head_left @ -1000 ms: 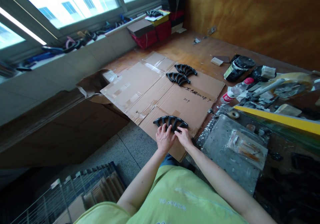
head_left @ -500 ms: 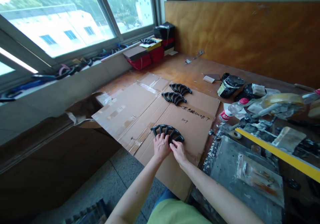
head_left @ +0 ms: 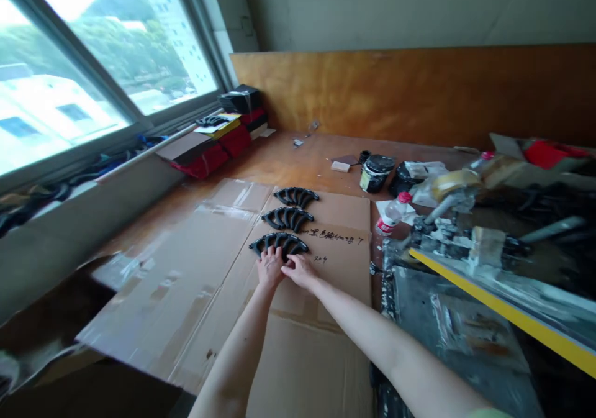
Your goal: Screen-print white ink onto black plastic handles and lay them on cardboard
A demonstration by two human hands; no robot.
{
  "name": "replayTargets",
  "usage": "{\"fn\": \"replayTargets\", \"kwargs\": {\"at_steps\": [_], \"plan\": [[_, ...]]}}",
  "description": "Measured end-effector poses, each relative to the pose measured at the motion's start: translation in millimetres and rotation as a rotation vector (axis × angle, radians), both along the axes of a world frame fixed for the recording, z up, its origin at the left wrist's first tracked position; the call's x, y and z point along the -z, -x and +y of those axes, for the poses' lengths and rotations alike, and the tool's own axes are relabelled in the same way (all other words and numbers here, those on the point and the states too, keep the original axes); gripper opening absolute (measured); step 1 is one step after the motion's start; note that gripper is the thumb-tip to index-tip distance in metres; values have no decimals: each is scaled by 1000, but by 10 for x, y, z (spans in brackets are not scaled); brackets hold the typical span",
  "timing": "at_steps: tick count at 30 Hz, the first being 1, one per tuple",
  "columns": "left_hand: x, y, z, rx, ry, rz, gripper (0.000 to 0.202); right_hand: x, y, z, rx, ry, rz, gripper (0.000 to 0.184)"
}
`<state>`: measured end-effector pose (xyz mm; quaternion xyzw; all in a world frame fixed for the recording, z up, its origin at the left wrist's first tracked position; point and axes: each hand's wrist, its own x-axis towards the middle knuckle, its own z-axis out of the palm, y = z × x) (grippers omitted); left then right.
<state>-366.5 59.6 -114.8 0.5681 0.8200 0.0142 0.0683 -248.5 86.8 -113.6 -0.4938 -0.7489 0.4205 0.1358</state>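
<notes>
Three black fan-shaped pieces, each a curved rim with several curved ribs, lie in a column on a flattened cardboard sheet (head_left: 205, 238). The nearest black fan-shaped piece (head_left: 279, 239) is between both my hands. My left hand (head_left: 270, 268) has its fingers over the ribs at the lower middle. Beside it, my right hand (head_left: 298, 270) pinches the lower right part, thumb toward my left hand. The ribs' lower ends are hidden by my fingers. Just beyond lie the middle fan-shaped piece (head_left: 287, 218) and the farthest fan-shaped piece (head_left: 297, 195).
To the right stand a plastic bottle (head_left: 393, 214) with a pink cap and a dark paint-stained tub (head_left: 376, 173). A yellow-edged bar (head_left: 503, 312) crosses the cluttered right side. Red and black stacks (head_left: 237, 138) sit by the window, and a wooden board (head_left: 395, 95) stands behind.
My hands have moved the nearest fan-shaped piece away from me across the cardboard, up close to the other two. The head view has turned to the right.
</notes>
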Motion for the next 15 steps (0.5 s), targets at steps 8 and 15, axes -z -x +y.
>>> {"fn": "replayTargets", "kwargs": {"at_steps": [8,15], "plan": [[65,-2,23,-31,-67,-60,79,-550,-1069,-489,7,30,175,32],[165,-274,-320,7,-254,-51,82,-1016,-3416,-1198,586,-268,-27,22]]}}
